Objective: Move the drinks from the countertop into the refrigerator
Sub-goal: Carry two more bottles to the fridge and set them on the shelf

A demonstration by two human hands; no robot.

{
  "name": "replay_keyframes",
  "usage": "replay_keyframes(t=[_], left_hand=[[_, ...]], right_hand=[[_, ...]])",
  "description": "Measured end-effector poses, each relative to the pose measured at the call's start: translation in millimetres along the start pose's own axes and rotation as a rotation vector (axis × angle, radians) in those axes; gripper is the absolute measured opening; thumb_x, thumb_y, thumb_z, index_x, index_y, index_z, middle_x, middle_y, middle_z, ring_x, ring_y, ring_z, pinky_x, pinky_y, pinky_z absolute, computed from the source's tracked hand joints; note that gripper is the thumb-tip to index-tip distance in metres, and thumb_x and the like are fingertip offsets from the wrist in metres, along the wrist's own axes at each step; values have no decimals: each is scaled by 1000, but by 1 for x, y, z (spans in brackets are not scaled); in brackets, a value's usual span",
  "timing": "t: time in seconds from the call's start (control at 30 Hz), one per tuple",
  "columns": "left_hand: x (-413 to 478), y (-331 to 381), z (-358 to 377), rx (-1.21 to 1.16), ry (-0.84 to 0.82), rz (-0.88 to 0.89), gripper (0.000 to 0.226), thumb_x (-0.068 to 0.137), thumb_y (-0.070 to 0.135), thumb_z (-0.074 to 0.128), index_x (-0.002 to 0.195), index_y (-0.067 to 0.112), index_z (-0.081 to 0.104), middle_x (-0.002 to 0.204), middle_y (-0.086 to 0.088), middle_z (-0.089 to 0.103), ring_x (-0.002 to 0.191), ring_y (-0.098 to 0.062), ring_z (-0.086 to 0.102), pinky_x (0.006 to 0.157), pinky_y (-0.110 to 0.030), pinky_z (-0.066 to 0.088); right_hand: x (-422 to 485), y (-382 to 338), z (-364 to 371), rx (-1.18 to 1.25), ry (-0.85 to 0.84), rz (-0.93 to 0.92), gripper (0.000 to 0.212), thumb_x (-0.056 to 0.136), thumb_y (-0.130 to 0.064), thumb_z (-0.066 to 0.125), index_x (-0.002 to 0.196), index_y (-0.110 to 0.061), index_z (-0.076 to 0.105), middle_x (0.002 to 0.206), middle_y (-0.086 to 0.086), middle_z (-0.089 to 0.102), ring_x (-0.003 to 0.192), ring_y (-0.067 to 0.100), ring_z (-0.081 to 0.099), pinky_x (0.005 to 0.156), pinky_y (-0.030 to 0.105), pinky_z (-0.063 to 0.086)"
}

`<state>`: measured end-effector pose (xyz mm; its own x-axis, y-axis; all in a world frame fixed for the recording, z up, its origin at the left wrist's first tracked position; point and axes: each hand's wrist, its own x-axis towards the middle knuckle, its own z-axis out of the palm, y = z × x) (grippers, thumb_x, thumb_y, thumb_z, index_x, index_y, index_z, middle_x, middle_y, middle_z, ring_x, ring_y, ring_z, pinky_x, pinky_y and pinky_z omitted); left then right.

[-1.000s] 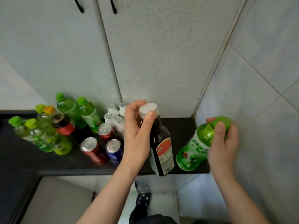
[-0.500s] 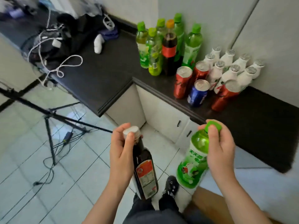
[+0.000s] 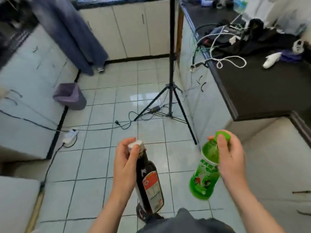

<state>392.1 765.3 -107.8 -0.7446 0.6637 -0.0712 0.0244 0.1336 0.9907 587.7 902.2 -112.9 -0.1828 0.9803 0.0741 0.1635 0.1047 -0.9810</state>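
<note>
Gripping both bottles by the neck: left hand (image 3: 125,163) holds the dark bottle (image 3: 149,184) under its white cap, right hand (image 3: 231,158) holds the green bottle (image 3: 206,172) at its green cap. Both hang tilted over the tiled floor (image 3: 148,98), near centre. Tripod (image 3: 171,91) stands beyond. Black counter (image 3: 257,88) to the right carries cables (image 3: 223,52); bin (image 3: 69,95) far left, probably purple.
</note>
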Motion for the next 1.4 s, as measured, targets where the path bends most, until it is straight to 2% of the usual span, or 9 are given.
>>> replay_keyframes(t=[0.13, 0.23, 0.43, 0.63, 0.8, 0.97, 1.07, 1.23, 1.4], left_hand=[[18, -16, -106, -30, 157, 17, 23, 74, 52, 58, 96, 47, 60, 98, -6, 68, 91, -23, 67, 74, -30, 54], [21, -24, -175, -24, 287, 32, 25, 72, 54, 59, 96, 47, 59, 102, -6, 66, 95, -21, 65, 80, -34, 51], [5, -34, -284, -77, 613, 38, 19, 75, 52, 60, 93, 49, 58, 102, 17, 65, 92, -1, 63, 74, -12, 47], [-18, -68, -369, -165, 1014, -37, 13, 83, 32, 63, 94, 38, 58, 96, 14, 66, 92, -5, 63, 78, -14, 47], [-16, -86, -450, -90, 1298, -62, 20, 92, 15, 57, 96, 34, 57, 93, 17, 65, 86, 6, 61, 73, -6, 45], [1, -77, -540, 26, 1488, -97, 12, 91, 30, 60, 98, 40, 55, 96, 19, 62, 90, -1, 60, 73, -8, 46], [13, -71, -588, 80, 1602, -90, 14, 84, 41, 58, 95, 48, 54, 96, 22, 61, 92, -1, 60, 74, -9, 46], [17, -75, -645, 77, 1760, -92, 18, 84, 44, 56, 102, 43, 52, 98, 23, 58, 95, -3, 59, 75, -11, 48], [3, -92, -702, 91, 1855, -68, 18, 87, 37, 55, 105, 37, 55, 98, 24, 60, 90, 4, 58, 70, -6, 47]], right_hand=[[-15, -19, 115, -2, -210, -30, 24, 89, -46, 45, 90, -28, 60, 87, -10, 67, 86, 11, 61, 78, 33, 48], [-34, -37, 193, 3, -353, -68, 22, 89, -43, 47, 88, -27, 61, 91, -3, 64, 88, 14, 59, 77, 35, 47], [-72, -76, 325, -2, -676, -152, 14, 92, -40, 49, 90, -32, 61, 88, -12, 66, 83, 4, 60, 70, 29, 45], [-117, -91, 459, -40, -985, -245, 17, 87, -41, 46, 83, -36, 62, 86, -14, 63, 83, 4, 58, 68, 28, 46], [-160, -102, 583, -19, -1217, -300, 24, 83, -46, 45, 82, -30, 64, 84, -13, 62, 79, 4, 58, 69, 36, 50], [-202, -140, 700, 65, -1398, -300, 16, 92, -33, 48, 86, -31, 63, 89, -7, 63, 86, 11, 59, 75, 41, 52], [-227, -162, 759, 117, -1498, -300, 18, 88, -38, 46, 91, -28, 61, 88, -8, 64, 86, 13, 60, 74, 37, 50], [-279, -186, 830, 127, -1634, -265, 17, 87, -38, 48, 97, -30, 59, 91, -8, 68, 90, 13, 62, 77, 34, 50], [-335, -201, 884, 119, -1705, -302, 22, 84, -44, 47, 92, -30, 62, 90, -10, 67, 85, 4, 61, 68, 15, 48]])
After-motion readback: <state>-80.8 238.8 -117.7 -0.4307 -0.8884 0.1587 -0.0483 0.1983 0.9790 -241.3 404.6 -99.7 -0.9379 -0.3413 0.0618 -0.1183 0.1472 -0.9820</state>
